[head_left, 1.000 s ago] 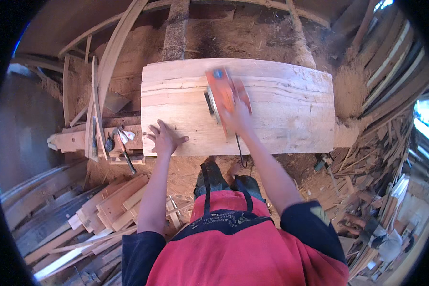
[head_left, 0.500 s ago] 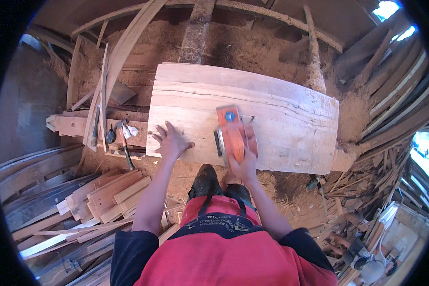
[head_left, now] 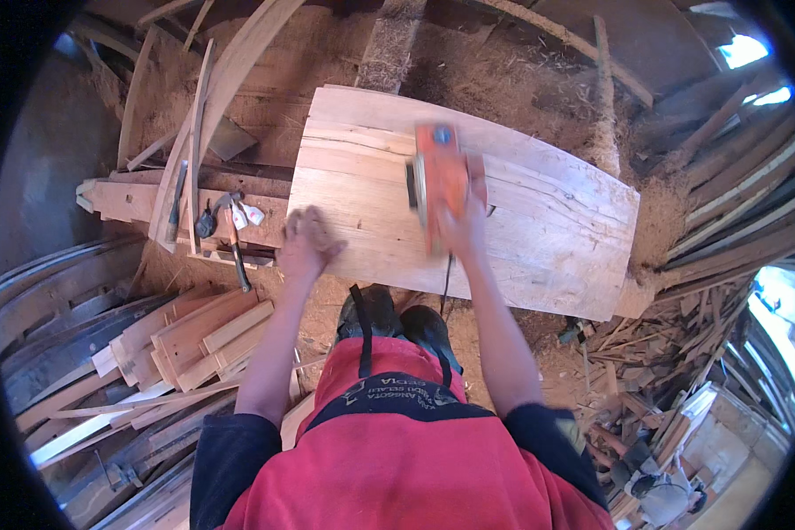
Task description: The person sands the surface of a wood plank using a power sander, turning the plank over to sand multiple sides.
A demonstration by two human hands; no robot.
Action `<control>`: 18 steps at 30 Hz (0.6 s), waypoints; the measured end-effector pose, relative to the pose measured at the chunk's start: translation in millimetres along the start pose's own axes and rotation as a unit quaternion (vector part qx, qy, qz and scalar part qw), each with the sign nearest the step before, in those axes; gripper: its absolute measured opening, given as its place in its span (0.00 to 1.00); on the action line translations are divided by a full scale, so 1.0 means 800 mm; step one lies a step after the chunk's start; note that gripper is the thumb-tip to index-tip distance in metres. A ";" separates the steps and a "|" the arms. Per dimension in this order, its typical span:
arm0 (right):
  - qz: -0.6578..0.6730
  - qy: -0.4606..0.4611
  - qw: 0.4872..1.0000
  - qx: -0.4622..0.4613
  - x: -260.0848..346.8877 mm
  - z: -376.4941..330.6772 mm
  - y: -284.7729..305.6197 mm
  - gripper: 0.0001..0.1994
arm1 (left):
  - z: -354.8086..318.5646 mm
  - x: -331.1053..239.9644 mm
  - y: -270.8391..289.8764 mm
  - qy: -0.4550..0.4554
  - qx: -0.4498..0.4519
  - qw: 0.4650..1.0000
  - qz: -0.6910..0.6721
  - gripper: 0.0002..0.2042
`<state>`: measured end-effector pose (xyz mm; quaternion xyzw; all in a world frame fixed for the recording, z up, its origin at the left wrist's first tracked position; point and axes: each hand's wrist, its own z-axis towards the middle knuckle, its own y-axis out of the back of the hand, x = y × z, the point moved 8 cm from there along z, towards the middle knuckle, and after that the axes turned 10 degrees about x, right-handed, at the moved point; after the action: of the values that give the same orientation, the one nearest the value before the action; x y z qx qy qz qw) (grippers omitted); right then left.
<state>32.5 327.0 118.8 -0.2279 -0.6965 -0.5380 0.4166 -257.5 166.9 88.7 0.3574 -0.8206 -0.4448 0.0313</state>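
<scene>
The left forearm [head_left: 276, 349] reaches forward, leaning slightly inward, to a left hand [head_left: 305, 246] turned palm down, its fingers extended and thumb pointing right, softly blurred. The right forearm [head_left: 506, 349] slants forward and inward to a right hand [head_left: 465, 227] curled in a grip, blurred too, a little farther out than the left. The hands stand well apart.

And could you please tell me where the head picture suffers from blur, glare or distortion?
In the head view, motion blur smears the orange handheld power tool and the right hand, softening the left hand; glare whitens the bright opening at right; fisheye distortion likely bows the upper edge of the pale wooden board; the orange-handled claw hammer looks sharper.
</scene>
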 end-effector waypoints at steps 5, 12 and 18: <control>0.126 -0.141 0.981 0.051 -0.010 -0.248 -0.004 0.13 | 0.013 0.045 -0.011 -0.099 -0.035 0.993 0.048 0.52; 0.073 -0.184 0.978 0.069 -0.023 -0.233 -0.017 0.11 | 0.003 0.039 -0.016 -0.114 -0.035 0.993 -0.022 0.51; 0.032 0.018 0.998 -0.049 0.056 0.031 -0.030 0.21 | 0.022 0.060 -0.025 -0.108 -0.028 0.994 0.015 0.52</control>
<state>-18.8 337.0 140.5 -0.2603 -0.6543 -0.5615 0.4345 -288.5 142.9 50.3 0.2943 -0.8117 -0.5029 -0.0406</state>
